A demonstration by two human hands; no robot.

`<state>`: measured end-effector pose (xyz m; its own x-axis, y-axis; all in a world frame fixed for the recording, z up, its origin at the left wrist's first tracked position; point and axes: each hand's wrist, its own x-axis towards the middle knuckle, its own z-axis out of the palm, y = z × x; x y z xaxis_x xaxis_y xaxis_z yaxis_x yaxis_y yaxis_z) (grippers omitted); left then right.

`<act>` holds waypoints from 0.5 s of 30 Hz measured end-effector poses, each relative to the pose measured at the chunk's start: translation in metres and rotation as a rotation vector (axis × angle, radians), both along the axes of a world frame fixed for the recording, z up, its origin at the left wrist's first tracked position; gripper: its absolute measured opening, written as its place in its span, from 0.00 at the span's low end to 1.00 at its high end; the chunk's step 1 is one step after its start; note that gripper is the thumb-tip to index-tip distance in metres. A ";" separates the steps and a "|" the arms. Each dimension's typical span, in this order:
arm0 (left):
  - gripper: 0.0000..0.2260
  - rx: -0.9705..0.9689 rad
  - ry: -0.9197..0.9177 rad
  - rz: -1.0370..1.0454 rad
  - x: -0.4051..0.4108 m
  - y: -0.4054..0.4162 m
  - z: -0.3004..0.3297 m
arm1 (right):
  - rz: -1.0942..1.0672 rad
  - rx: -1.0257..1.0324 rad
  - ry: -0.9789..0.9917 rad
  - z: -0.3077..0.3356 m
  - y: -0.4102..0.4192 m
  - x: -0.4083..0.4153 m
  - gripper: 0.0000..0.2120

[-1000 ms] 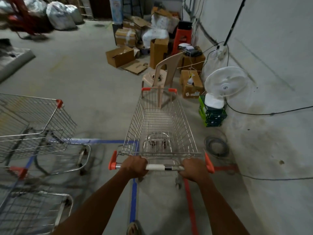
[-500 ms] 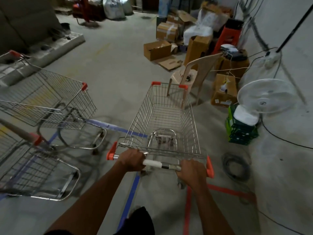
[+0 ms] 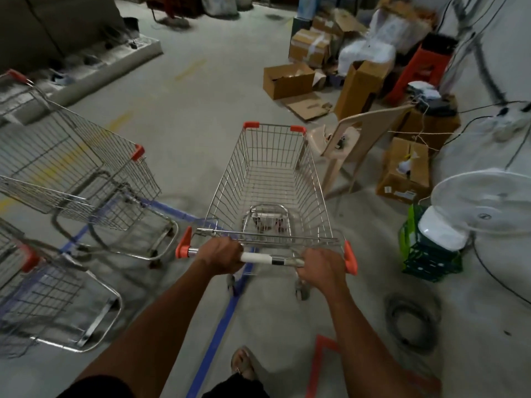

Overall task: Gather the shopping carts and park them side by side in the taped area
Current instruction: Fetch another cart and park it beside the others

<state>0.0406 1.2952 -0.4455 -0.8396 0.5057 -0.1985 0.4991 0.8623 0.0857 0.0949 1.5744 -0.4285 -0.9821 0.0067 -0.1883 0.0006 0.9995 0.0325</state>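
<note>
An empty wire shopping cart (image 3: 270, 185) with orange corner caps stands straight ahead of me. My left hand (image 3: 221, 255) and my right hand (image 3: 320, 271) both grip its handle bar (image 3: 264, 257). Its wheels sit over a blue tape line (image 3: 218, 328) on the concrete floor. A second cart (image 3: 86, 179) stands to the left inside the blue tape. A third cart (image 3: 37, 294) shows at the lower left edge, partly cut off. Red tape (image 3: 319, 360) marks the floor at the lower right.
A beige plastic chair (image 3: 353, 145) stands just right of the held cart's front. Cardboard boxes (image 3: 287, 80) pile up behind it. A white fan (image 3: 485, 202) sits on a green crate (image 3: 428, 257) by the right wall, with a coiled cable (image 3: 411, 323) on the floor.
The view has swung left and the held cart has turned with it. The left carts now show more fully, and the red tape has slid to the lower right.
</note>
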 end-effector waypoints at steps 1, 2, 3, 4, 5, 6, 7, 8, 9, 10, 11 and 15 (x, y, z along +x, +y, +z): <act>0.13 0.002 -0.012 0.011 -0.013 0.001 0.000 | 0.007 0.001 -0.003 0.002 0.001 -0.016 0.15; 0.13 0.003 -0.026 0.021 -0.027 0.002 0.001 | 0.017 0.006 0.000 0.005 0.002 -0.032 0.15; 0.12 0.008 -0.048 0.030 -0.041 0.003 0.002 | 0.031 0.010 0.007 0.009 0.002 -0.047 0.15; 0.12 0.015 -0.073 0.040 -0.054 0.003 0.002 | 0.044 0.015 0.007 0.012 0.002 -0.062 0.14; 0.12 0.017 -0.089 0.049 -0.067 0.003 0.002 | 0.053 0.013 0.003 0.014 0.002 -0.077 0.14; 0.13 0.016 -0.095 0.057 -0.080 0.003 0.002 | 0.058 0.009 0.002 0.015 0.001 -0.092 0.15; 0.13 0.013 -0.097 0.063 -0.094 0.002 0.003 | 0.065 0.004 0.000 0.016 0.001 -0.107 0.15; 0.12 0.009 -0.099 0.067 -0.106 0.002 0.004 | 0.075 0.000 -0.005 0.017 0.001 -0.122 0.15; 0.12 0.003 -0.107 0.074 -0.119 0.001 0.006 | 0.088 -0.005 -0.010 0.018 0.000 -0.137 0.14; 0.12 -0.004 -0.114 0.083 -0.132 0.000 0.007 | 0.104 -0.007 -0.014 0.019 -0.001 -0.153 0.13; 0.11 -0.011 -0.117 0.094 -0.145 -0.002 0.006 | 0.123 -0.011 -0.021 0.020 -0.002 -0.168 0.12; 0.15 -0.015 -0.123 0.152 -0.207 -0.008 0.001 | 0.202 -0.057 -0.009 0.023 -0.003 -0.241 0.11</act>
